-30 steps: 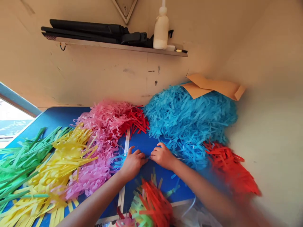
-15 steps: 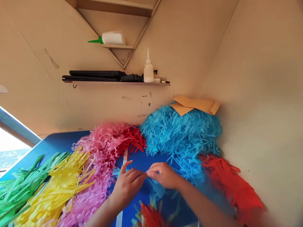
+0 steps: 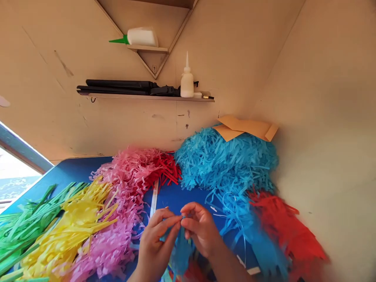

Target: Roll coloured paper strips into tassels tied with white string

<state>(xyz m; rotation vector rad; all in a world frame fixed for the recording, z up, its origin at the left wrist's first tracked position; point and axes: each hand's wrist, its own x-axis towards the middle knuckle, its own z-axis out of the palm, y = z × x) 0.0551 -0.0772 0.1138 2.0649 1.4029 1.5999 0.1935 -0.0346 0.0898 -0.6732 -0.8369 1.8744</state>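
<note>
My left hand (image 3: 158, 239) and my right hand (image 3: 199, 227) meet fingertip to fingertip above the middle of the blue table. Between them they pinch the top of a blue tissue-paper tassel (image 3: 180, 254), whose fringe hangs below the fingers. The pinched end is mostly hidden by the fingertips. Beneath the tassel, a red tissue fringe (image 3: 195, 272) shows in part. To the right of my right hand, loose blue fringe (image 3: 252, 235) trails across the table, with a thin white string (image 3: 235, 199) looped over it.
Piles of pink (image 3: 129, 172), yellow (image 3: 79, 219) and green fringe (image 3: 32, 219) spread leftward. A big blue fringe heap (image 3: 226, 164) carries folded orange paper (image 3: 249, 128); red fringe (image 3: 290, 227) lies near the right wall. A wall shelf (image 3: 141, 98) holds a white bottle (image 3: 187, 84).
My hands have turned inward and drawn closer, and the blue tassel now hangs visibly beneath the fingers. The left fingers have folded in. The camera view has tipped slightly downward.
</note>
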